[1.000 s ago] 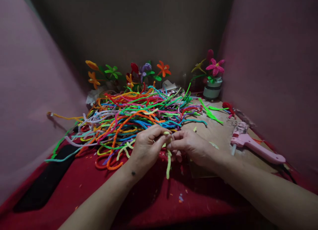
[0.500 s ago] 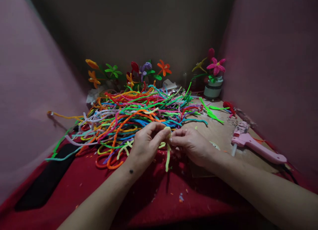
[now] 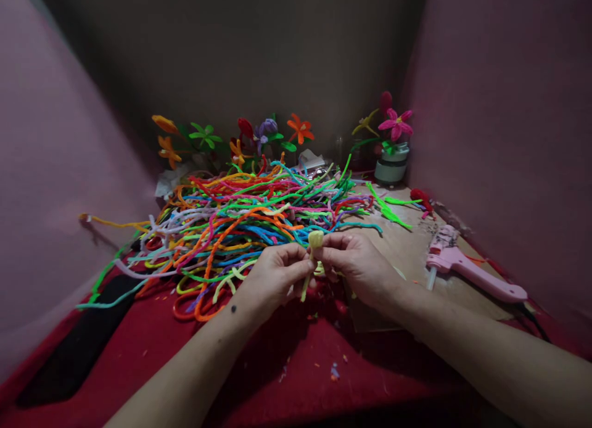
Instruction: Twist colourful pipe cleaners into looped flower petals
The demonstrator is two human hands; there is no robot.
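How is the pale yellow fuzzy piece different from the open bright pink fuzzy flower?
The yellow piece is bunched together; the pink flower spreads its petals. The left hand and right hand hold the yellow piece; the pink flower stands above a pale green jar. Both look fuzzy.

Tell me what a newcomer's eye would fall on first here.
First, the tangle of multicoloured fuzzy stems heaped in the middle of the view. At its near edge, the left hand and right hand hold a small pale-yellow piece. Bright flowers line the back, and a pink glue gun lies at the right.
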